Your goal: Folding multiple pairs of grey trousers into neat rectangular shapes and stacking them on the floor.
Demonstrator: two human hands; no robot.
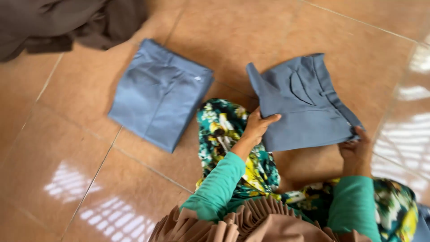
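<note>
I sit on a tiled floor, green sleeves and a floral garment over my knee [226, 134]. My left hand [258, 126] grips the near left edge of a folded grey-blue pair of trousers [304, 107]. My right hand [355, 150] holds its near right corner, by the waistband. The trousers are lifted slightly off the floor, pocket flap facing up. A second folded grey-blue garment [159, 92] lies flat on the tiles to the left, apart from both hands.
A heap of dark brown cloth [62, 22] lies at the top left corner. The floor is glossy orange-brown tile [67, 170] with bright window reflections at the right and lower left. Pleated tan fabric [251, 224] hangs at the bottom of view.
</note>
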